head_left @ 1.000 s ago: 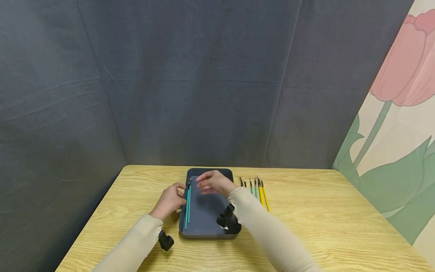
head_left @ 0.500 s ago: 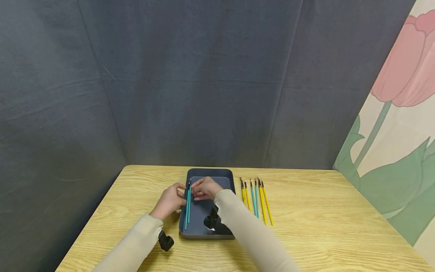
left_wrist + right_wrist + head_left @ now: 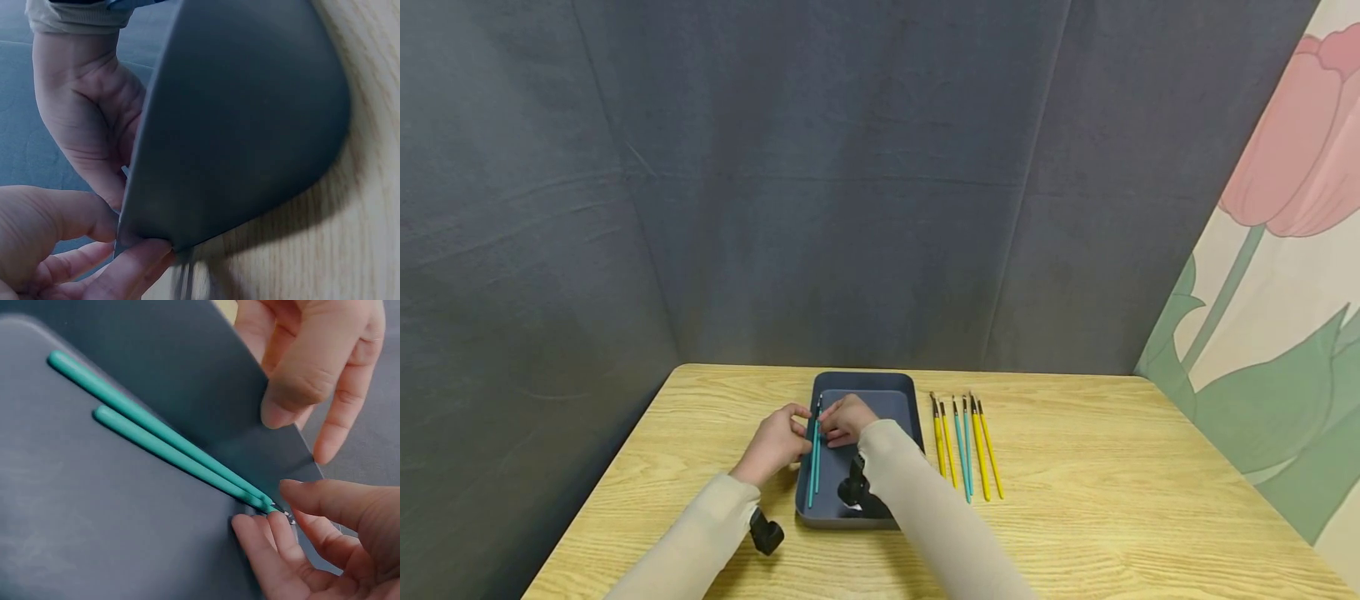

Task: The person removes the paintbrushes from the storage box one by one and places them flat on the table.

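A dark grey rectangular tray [image 3: 872, 382] lies on the table. My left hand [image 3: 777, 443] grips its left wall, thumb over the rim and fingers outside; the left wrist view shows this hand [image 3: 94, 250] at the rim. Two teal paintbrushes [image 3: 156, 439] lie nearly parallel along the tray's left side, dark tips at the far end. My right hand [image 3: 845, 419] is inside the tray at those tips. In the right wrist view, its thumb and fingers [image 3: 340, 503] close around the ferrule end of a brush; which of the two is partly hidden.
To the tray's right, a row of several paintbrushes with yellow [image 3: 977, 442] and teal handles [image 3: 961, 446] lies on the wooden table [image 3: 1097, 475]. A dark curtain [image 3: 850, 208] hangs behind, and a tulip mural [image 3: 1285, 158] covers the wall at right.
My right hand has come down and left from above the tray's middle to the teal brushes' far ends. My left hand has stayed at the tray's wall. The brushes have barely moved.
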`<state>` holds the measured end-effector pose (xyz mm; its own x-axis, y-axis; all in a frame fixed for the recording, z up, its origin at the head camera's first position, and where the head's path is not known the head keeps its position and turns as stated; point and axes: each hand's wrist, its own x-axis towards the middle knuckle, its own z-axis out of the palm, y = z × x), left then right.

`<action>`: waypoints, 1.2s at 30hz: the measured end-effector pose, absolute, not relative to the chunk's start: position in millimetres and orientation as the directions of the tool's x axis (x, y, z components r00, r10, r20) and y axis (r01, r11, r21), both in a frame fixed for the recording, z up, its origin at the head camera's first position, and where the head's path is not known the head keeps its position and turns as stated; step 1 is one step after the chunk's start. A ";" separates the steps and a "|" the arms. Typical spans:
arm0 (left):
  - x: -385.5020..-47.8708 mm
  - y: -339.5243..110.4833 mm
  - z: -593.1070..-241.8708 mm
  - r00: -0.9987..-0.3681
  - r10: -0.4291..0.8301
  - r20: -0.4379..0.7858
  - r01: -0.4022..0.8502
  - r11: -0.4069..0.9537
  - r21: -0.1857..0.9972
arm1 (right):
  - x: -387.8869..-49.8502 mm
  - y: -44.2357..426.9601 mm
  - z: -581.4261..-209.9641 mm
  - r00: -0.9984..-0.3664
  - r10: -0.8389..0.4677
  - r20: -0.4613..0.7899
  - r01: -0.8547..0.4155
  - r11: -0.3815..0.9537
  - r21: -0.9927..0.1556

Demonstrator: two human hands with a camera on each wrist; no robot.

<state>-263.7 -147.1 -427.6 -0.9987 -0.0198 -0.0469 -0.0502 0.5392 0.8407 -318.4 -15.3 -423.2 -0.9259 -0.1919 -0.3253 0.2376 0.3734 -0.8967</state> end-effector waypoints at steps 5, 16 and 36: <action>-263.7 -148.0 -428.3 -0.999 -0.019 -0.041 -0.045 0.547 0.836 | -317.9 -20.2 -425.0 -0.937 -0.164 -0.308 0.224 0.396 -0.890; -264.6 -150.2 -430.5 -1.000 -0.012 -0.013 -0.018 0.524 0.852 | -330.6 -27.5 -436.6 -0.944 -0.117 -0.307 0.238 0.400 -0.885; -264.9 -152.1 -430.9 -1.000 -0.008 -0.029 -0.030 0.517 0.855 | -339.9 -40.0 -441.9 -0.951 -0.052 -0.304 0.231 0.530 -0.816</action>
